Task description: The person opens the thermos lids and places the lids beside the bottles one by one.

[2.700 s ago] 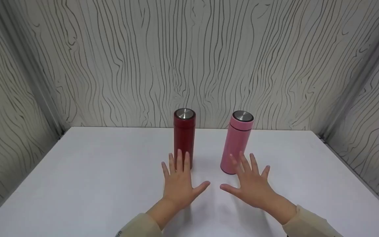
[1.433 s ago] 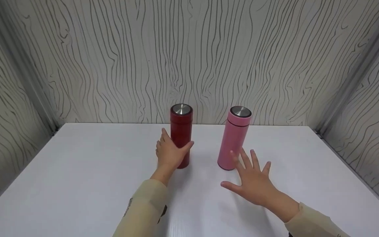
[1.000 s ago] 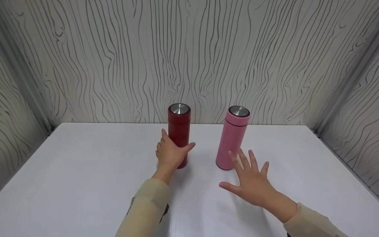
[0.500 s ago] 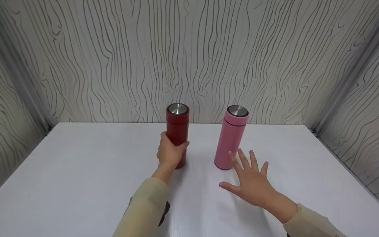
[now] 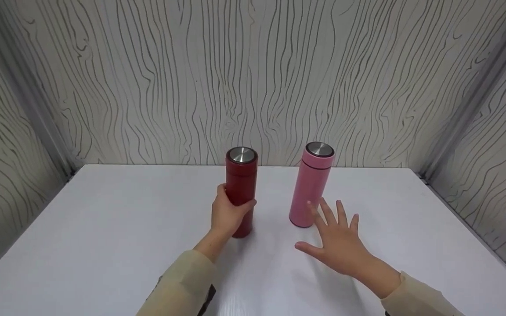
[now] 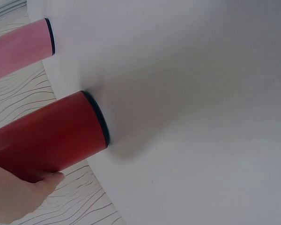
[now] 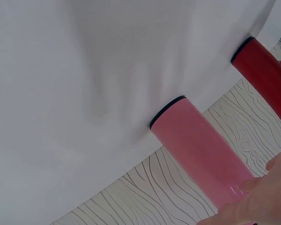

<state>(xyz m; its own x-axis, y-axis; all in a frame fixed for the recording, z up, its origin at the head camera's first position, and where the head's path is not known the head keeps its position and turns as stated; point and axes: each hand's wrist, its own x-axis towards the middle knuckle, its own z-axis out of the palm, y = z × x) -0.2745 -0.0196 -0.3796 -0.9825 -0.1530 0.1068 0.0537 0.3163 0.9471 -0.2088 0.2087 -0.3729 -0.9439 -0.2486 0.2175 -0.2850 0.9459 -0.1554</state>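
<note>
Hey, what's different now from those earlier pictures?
The left hand, first spread open, has reached forward and taken hold of the red bottle, which has since come a little nearer. The pink bottle stayed put, with the right hand still spread open by it.

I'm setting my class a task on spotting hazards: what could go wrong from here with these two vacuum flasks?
The left hand alone grips the tall, narrow red vacuum flask, so it might slip or tip. The spread right hand overlaps the pink vacuum flask in the head view; a careless sweep could knock it over.
</note>
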